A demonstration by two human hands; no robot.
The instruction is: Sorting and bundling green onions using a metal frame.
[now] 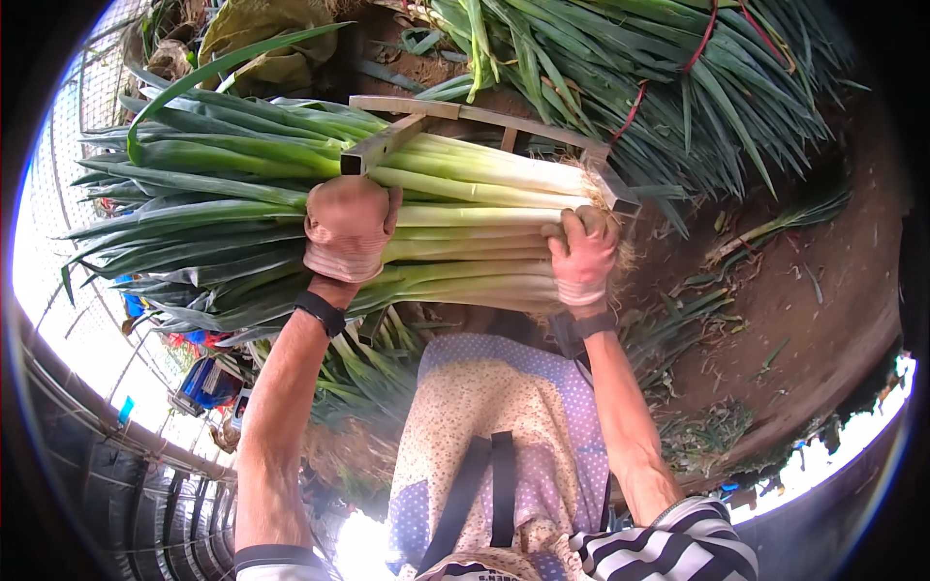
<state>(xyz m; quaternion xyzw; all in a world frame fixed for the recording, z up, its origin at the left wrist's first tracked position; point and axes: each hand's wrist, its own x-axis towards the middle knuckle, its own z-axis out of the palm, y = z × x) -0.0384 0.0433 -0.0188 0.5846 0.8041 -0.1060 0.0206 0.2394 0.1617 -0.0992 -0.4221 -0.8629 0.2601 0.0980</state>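
Note:
A thick bundle of leeks (475, 245) lies crosswise before me, leaves to the left and pale root ends to the right, in a metal frame (380, 145). My left hand (346, 232), in a dirty pinkish work glove and slightly blurred, is closed over the leeks where green turns pale. Its fingertips are hidden. My right hand (584, 257), gloved alike, curls its fingers over the stalks beside the roots. The frame's bars show along the far side of the bundle and at its right corner, and the rest is covered.
Beyond the frame lies a big heap of leeks (668, 87) tied with red bands. More leeks (373, 373) lie below the bundle, near my left forearm. Loose leeks (775, 232) and leaf scraps are scattered on the brown soil (814, 310) at right. A yellowish sack (262, 48) sits at far left.

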